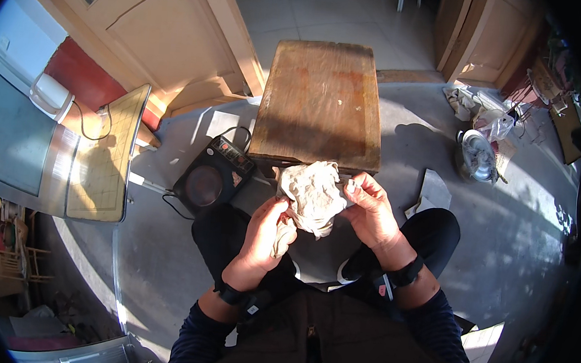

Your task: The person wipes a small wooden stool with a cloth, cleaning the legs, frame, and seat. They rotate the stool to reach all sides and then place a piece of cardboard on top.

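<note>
A crumpled off-white cloth [314, 196] is bunched up in front of my knees, lit by strong sun. My left hand [266, 231] grips its left side, and a fold of the fabric hangs out below the fingers. On the other side, my right hand [373, 208] pinches something small and pale between thumb and forefinger, probably a corner of the cloth. Just beyond the cloth stands a worn wooden stool or small table [322, 102], its brown top stained and bearing a couple of pale specks. The cloth hides part of its near edge.
Left of the stool, a black electric cooktop [209, 175] lies on the grey floor with its cord. A yellowish table [102, 166] stands farther left. To the right are a metal pot [477, 155] and a piece of cardboard [433, 190]. Wooden doors [169, 28] frame a tiled room ahead.
</note>
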Demonstrator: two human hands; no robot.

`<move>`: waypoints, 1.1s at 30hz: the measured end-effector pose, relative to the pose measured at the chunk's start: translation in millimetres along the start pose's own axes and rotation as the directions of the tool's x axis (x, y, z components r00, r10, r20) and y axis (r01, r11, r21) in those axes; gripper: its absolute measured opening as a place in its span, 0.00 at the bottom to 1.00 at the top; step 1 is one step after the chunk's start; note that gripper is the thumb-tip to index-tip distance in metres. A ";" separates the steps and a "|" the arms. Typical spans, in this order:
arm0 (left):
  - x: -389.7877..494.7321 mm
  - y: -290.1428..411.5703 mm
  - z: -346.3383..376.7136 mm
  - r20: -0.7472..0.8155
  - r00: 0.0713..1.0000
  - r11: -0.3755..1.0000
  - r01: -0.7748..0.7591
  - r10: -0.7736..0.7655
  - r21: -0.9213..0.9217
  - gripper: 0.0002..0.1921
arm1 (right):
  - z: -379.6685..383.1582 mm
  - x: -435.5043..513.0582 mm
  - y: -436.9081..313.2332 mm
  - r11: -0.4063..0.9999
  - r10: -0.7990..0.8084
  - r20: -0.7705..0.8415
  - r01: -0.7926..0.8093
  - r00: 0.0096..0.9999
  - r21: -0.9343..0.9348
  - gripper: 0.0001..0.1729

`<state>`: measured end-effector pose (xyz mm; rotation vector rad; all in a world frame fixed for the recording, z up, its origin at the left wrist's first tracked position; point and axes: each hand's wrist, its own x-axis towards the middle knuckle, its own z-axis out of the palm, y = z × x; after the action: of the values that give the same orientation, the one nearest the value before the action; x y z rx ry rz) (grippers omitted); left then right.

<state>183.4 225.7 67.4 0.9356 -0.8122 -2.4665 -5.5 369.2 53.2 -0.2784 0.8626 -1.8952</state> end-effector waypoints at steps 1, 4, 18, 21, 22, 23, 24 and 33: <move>0.3 -2.4 0.7 -0.005 1.000 1.000 0.005 -0.005 0.030 0.10 | 1.0 1.1 2.7 0.996 -0.046 0.008 0.045 0.999 0.080 0.05; 2.1 -9.6 5.1 -0.054 0.998 0.999 -0.018 0.016 -0.032 0.05 | 9.8 3.7 5.7 0.989 -0.090 -0.082 0.098 0.993 0.109 0.08; 16.4 14.1 -26.4 0.058 0.990 0.991 -0.130 0.128 0.019 0.02 | 44.0 95.5 -84.9 -0.187 -0.369 0.534 0.502 0.761 -0.845 0.18; 13.9 18.6 -35.5 0.064 0.988 0.989 -0.143 0.140 0.042 0.02 | 38.9 90.1 -82.7 -0.311 -0.061 0.563 0.520 0.824 -0.796 0.21; 14.0 20.3 -38.9 0.056 0.990 0.990 -0.134 0.132 0.040 0.02 | 37.6 85.3 -89.0 -0.150 -0.129 0.520 0.501 0.845 -0.852 0.19; 15.4 22.3 -42.0 0.057 0.987 0.987 -0.154 0.151 0.048 0.02 | 37.2 80.3 -98.0 -0.010 -0.187 0.457 0.464 0.870 -0.886 0.17; 17.0 24.6 -45.2 0.053 0.986 0.986 -0.162 0.160 0.043 0.03 | 38.8 81.4 -104.6 0.044 -0.334 0.372 0.408 0.866 -0.912 0.13; 51.9 33.5 -53.5 -0.076 0.967 0.969 -0.238 0.243 0.067 0.05 | 51.3 152.7 -97.1 -0.586 0.275 0.499 0.555 0.822 -0.591 0.34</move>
<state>188.6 152.6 31.3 0.8961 -0.9148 -2.1921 -118.8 239.5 128.8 -2.2374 2.0940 -0.1701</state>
